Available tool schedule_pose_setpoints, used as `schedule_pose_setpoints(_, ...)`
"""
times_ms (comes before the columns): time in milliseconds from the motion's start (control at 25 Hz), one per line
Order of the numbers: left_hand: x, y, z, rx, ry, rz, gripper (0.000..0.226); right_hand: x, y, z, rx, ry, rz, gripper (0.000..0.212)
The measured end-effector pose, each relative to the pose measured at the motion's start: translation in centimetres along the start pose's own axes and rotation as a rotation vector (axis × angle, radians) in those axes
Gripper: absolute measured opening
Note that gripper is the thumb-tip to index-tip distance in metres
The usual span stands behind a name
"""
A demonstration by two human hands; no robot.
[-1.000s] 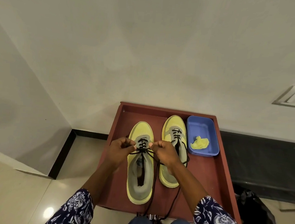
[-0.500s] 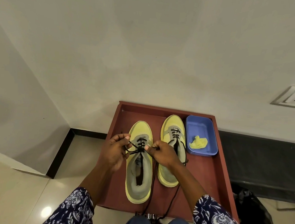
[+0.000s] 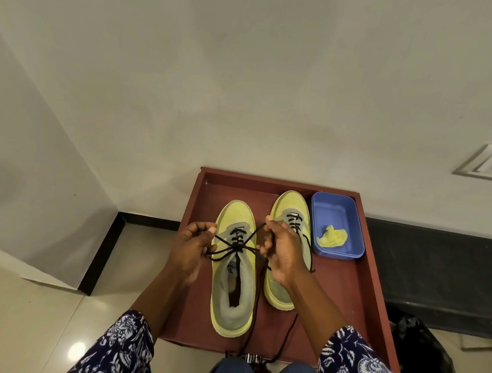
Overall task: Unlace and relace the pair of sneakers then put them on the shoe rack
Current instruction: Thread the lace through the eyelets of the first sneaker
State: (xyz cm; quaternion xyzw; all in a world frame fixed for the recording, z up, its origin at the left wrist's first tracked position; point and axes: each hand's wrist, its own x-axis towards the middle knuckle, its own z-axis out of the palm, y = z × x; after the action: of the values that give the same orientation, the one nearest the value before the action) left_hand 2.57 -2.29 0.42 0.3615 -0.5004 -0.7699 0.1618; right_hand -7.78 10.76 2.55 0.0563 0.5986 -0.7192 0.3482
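Observation:
Two yellow-and-grey sneakers stand toes away from me on a red-brown tray-like shelf (image 3: 356, 298). The left sneaker (image 3: 232, 291) has a black lace (image 3: 235, 246) crossing over its tongue in a knot. My left hand (image 3: 191, 248) pinches lace strands at the shoe's left side. My right hand (image 3: 282, 252) pinches strands at its right side and covers part of the right sneaker (image 3: 292, 204), which is laced with black lace. Loose lace ends trail down over the shelf's front edge.
A blue plastic tub (image 3: 337, 223) with a crumpled yellow cloth (image 3: 332, 237) sits at the shelf's far right. A white wall rises behind, with a socket (image 3: 489, 165) on the right. A dark bag (image 3: 428, 362) lies on the floor to the right. My knees are below.
Both hands have drawn apart sideways with the lace strands, tightening the crossing over the left sneaker's tongue. The sneakers have stayed in place.

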Motion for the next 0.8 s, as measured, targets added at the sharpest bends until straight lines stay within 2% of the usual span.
schedule_pose_setpoints(80, -0.1, 0.1, 0.1, 0.049, -0.001, 0.026, 0.012, -0.2, 0.0, 0.0, -0.136, -0.027, -0.019, 0.019)
schedule_pose_setpoints(120, 0.0, 0.1, 0.0, 0.067, 0.002, 0.035, 0.012, -0.2, 0.0, 0.0, -0.107, -0.029, -0.015, 0.018)
schedule_pose_setpoints(240, 0.1, 0.0, -0.4, 0.145, 0.007, 0.080, 0.012, 0.2, 0.2, -0.3, 0.199, -0.006, 0.041, 0.021)
schedule_pose_setpoints(320, 0.0, -0.2, -0.7, 0.224, 0.012, 0.127, 0.011, 0.3, 0.2, -0.4, 0.239, 0.014, 0.027, 0.020)
schedule_pose_setpoints(600, -0.5, -0.2, -0.4, 0.496, 0.059, 0.252, 0.009, 0.6, -0.3, 0.0, -0.139, -0.021, -0.179, 0.024)
schedule_pose_setpoints(800, 0.4, -0.2, -1.7, 0.861, 0.047, 0.329, 0.012, 1.1, -0.4, -0.8, -0.464, -0.066, -0.280, 0.022)
